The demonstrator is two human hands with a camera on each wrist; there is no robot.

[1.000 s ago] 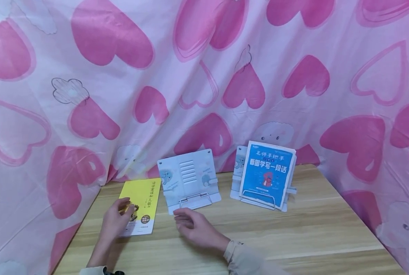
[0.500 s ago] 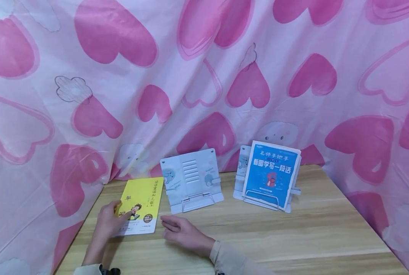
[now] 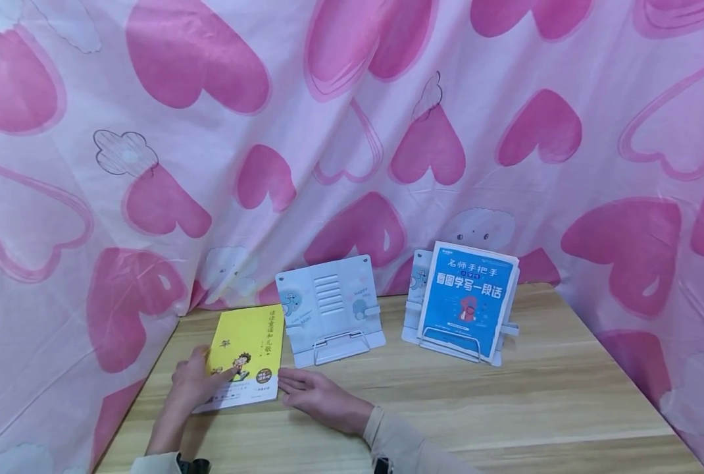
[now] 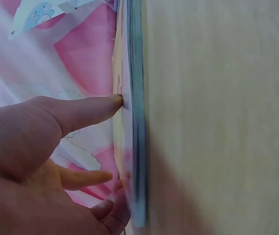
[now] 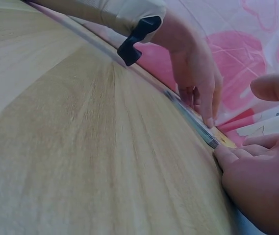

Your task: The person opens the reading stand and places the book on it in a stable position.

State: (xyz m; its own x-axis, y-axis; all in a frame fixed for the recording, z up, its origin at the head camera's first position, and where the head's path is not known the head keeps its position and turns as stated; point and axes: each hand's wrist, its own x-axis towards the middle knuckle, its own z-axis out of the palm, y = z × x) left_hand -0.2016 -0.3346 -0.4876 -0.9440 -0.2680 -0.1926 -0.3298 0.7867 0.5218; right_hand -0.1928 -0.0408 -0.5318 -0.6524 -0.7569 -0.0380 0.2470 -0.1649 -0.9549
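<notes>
A yellow book (image 3: 250, 339) with a white lower band and a cartoon child on its cover lies flat on the wooden table at the left. My left hand (image 3: 191, 383) grips its left side, thumb on the cover and the other fingers at the edge. In the left wrist view the thumb (image 4: 92, 113) presses the cover near the pages' edge. From the other side, my right hand (image 3: 328, 400) touches the book's right edge with straight fingers, its thumb raised in the right wrist view. Just behind stands a pale blue book stand (image 3: 330, 309) holding no book.
Further right, a second book stand (image 3: 412, 316) bears a blue book (image 3: 467, 299) behind a wire clip. The wooden table (image 3: 506, 415) runs up to a pink heart-patterned curtain (image 3: 352, 131) at the back and sides.
My right hand has moved left from in front of the stand to the book's right edge. The left hand has settled lower on the book's left side, and the book has shifted slightly right.
</notes>
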